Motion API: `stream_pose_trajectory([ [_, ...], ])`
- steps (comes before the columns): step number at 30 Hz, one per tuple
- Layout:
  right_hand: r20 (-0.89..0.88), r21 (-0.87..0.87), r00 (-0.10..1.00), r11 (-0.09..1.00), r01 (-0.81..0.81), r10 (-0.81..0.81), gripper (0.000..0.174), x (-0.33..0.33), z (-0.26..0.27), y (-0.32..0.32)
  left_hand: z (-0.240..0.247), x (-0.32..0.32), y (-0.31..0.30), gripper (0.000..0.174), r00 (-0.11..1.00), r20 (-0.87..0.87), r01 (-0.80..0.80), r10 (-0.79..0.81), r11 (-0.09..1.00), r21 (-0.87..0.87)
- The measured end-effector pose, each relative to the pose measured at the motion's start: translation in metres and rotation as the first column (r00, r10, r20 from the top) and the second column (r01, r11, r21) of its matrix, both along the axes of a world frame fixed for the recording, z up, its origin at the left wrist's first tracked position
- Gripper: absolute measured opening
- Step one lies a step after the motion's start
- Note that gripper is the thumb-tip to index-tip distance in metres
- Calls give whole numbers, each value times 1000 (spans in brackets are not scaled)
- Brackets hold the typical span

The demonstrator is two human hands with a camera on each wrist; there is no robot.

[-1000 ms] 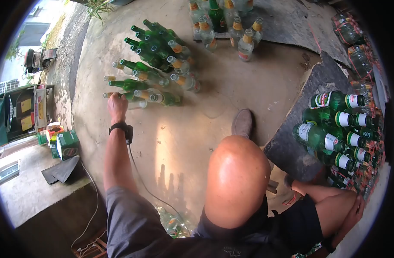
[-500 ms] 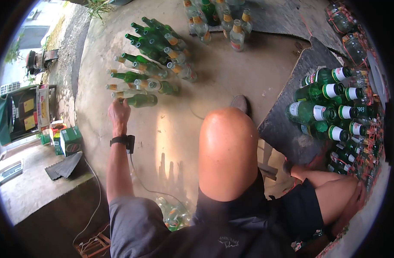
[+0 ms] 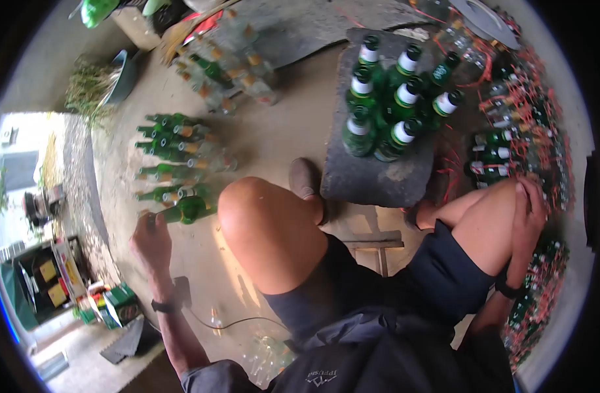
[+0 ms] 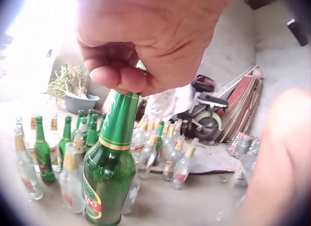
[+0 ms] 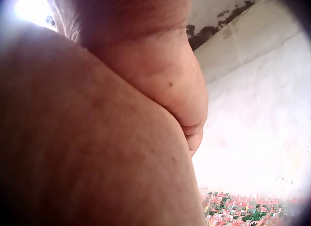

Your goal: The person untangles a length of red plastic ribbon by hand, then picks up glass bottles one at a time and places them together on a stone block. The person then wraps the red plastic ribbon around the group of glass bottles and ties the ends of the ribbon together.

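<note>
Now | left hand [image 3: 150,237] grips green bottle [image 3: 182,211] neck | right hand [image 3: 529,209] on knee

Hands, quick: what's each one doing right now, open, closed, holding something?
Left hand: closed round the neck of a green glass bottle.
Right hand: open, resting on the bare knee, holding nothing.
</note>
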State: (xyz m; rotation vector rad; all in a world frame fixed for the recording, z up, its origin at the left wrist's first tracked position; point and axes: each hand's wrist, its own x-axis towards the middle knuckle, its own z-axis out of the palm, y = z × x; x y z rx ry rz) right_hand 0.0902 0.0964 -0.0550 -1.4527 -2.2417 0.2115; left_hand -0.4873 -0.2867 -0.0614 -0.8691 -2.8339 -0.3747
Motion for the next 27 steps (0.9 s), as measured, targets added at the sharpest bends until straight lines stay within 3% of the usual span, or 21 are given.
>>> stream_pose_trajectory([
  [5,-106,-25,993,998,55,-57,18,-12,10,-10,42,21,55,21,991,-21,135,-134,987,89],
  [11,-224,-8,973,998,56,-57,14,-11,9,-12,84,64,119,20,971,108,192,-212,966,174],
  [21,-291,-9,954,998,69,-68,14,-6,9,-15,118,134,168,18,906,58,411,-419,904,116],
  [27,-304,8,951,998,69,-63,14,-5,8,-14,116,174,183,19,833,114,513,-542,833,209],
])
